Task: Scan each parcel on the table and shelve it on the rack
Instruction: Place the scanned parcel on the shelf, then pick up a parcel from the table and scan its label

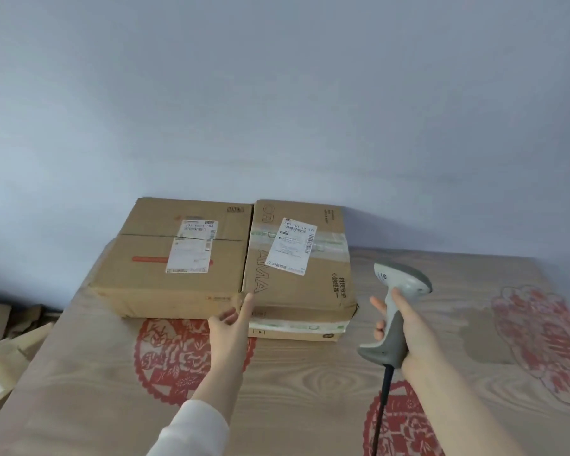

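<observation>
Wood-grain table (310, 373), two labelled brown parcels (152, 278)

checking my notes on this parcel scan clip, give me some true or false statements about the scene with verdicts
1. The right hand grips the scanner. True.
2. Three parcels are stacked on the table. False: two lie side by side, the left parcel and the right parcel.
3. The left parcel bears a white label on top. True.
4. The left hand holds tape. False: it holds nothing; its index finger reaches the parcels' front edge.
5. The scanner is cordless. False: a dark cable leaves its handle.
</observation>
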